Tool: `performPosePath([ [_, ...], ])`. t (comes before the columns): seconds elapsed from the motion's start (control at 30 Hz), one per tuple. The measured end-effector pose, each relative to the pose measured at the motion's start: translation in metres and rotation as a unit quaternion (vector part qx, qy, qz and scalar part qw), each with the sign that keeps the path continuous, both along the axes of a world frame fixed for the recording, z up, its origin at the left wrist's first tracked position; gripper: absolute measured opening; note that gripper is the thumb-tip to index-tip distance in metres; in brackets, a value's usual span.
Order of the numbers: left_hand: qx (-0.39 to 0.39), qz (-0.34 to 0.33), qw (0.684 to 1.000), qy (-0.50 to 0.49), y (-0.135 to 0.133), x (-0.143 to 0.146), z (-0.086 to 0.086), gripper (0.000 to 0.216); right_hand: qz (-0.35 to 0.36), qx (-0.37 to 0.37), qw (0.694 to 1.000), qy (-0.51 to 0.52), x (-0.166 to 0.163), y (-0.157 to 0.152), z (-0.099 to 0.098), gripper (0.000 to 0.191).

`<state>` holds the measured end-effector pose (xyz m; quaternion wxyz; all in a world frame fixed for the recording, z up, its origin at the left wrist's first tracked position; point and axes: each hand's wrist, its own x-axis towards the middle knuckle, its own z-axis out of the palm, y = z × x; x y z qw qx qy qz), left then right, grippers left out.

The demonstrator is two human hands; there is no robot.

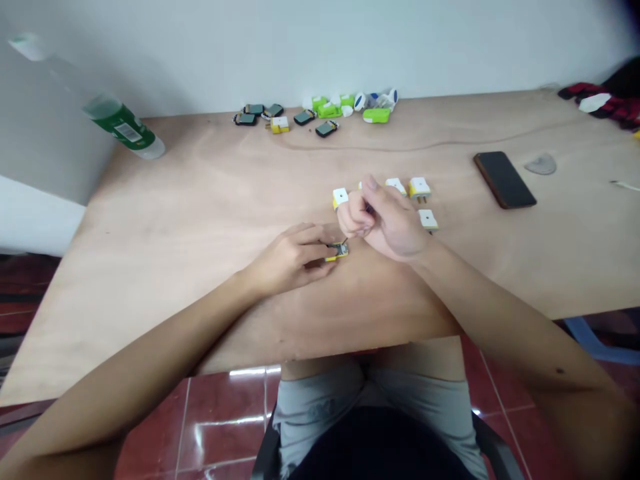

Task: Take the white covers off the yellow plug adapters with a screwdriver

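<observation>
My left hand (295, 260) rests on the table with its fingers closed around a small yellow plug housing (342, 251). The housing lies open side up, and a dark board shows inside. Just above it, my right hand (383, 217) is curled, palm turned up. From its fingers a thin dark rod (345, 241) points down at the housing; the rest of the rod is hidden in the fist. Several white-and-yellow plugs (419, 187) stand behind and beside my right hand, some with metal pins showing. The hand partly covers others.
Along the wall lie several small dark devices with grey faces (327, 129), a yellow-and-white plug (279, 125) and bright green pieces (376, 116). A phone (505, 180) and a grey flat piece (541, 164) are at right. A green-labelled bottle (125, 127) stands at far left.
</observation>
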<state>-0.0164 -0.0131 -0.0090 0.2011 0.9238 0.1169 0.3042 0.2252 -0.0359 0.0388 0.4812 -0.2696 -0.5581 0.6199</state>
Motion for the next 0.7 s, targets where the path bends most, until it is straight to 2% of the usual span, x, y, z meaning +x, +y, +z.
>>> performPosePath([
  [0.1, 0.005, 0.005, 1.000, 0.004, 0.000, 0.000, -0.001, 0.015, 0.004, 0.041, 0.999, -0.008, 0.000, -0.001, -0.002, 0.074],
  [0.17, 0.035, 0.014, 0.999, 0.010, -0.001, 0.000, -0.002, 0.015, -0.002, 0.068, 0.997, -0.037, -0.001, -0.005, -0.002, 0.069],
  [0.27, 0.106, 0.025, 0.994, 0.025, -0.004, 0.000, 0.000, 0.015, -0.037, 0.102, 0.987, -0.117, -0.004, -0.011, 0.003, 0.062],
  [0.33, 0.145, 0.036, 0.988, 0.039, -0.009, 0.001, 0.002, 0.014, -0.075, 0.140, 0.969, -0.188, -0.005, -0.015, 0.009, 0.057],
  [0.4, 0.180, 0.056, 0.981, 0.052, -0.015, 0.004, 0.003, 0.016, -0.111, 0.206, 0.931, -0.280, -0.004, -0.017, 0.016, 0.048],
  [0.5, 0.227, 0.075, 0.969, 0.061, -0.028, 0.009, 0.004, 0.020, -0.130, 0.295, 0.832, -0.452, 0.003, -0.021, 0.031, 0.032],
  [0.6, 0.251, 0.079, 0.961, 0.083, -0.040, 0.015, 0.003, 0.020, -0.101, 0.288, 0.740, -0.599, 0.014, -0.028, 0.050, 0.029],
  [0.7, 0.235, 0.074, 0.963, 0.107, -0.044, 0.017, 0.003, 0.019, -0.047, 0.254, 0.684, -0.682, 0.024, -0.035, 0.069, 0.036],
])
